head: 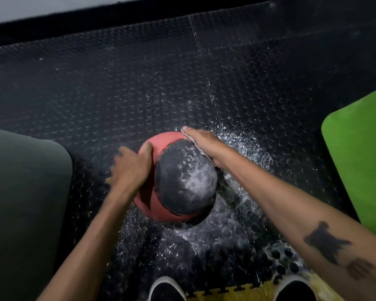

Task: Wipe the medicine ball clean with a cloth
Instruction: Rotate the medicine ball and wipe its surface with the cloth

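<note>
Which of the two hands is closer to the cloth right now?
Right. The right hand lies flat on the cloth, pressing it to the far right side of the medicine ball; the left hand rests on the ball's left side, clear of the cloth.

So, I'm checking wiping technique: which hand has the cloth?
The right hand, pressing the cloth flat onto the ball's far side. The left hand rests bare on the red side.

Red-and-black ball sits mid-frame, black panel up and blotchy with white smears. Thin pale cloth lies flat against its upper-right side, mostly hidden.
</note>
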